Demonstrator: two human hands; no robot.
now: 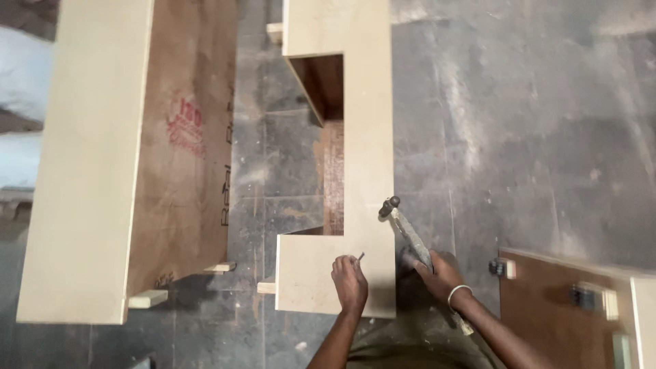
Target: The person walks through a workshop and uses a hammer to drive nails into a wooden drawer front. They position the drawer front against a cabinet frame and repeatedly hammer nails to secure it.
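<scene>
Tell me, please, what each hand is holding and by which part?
The right hand grips a hammer by its handle; the left hand pinches a nail by its shank.

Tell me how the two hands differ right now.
The left hand pinches a small nail upright on the notched pale board; the right hand wraps a hammer by its handle. The left rests on the board, the right sits off its edge. Only the right wrist wears a band. Both are bare.

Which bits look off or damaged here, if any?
Nothing stands out. The left hand pinches a nail upright on the pale cut-out panel; the right hand grips a hammer. The boards look intact; the floor is just scuffed.
</scene>
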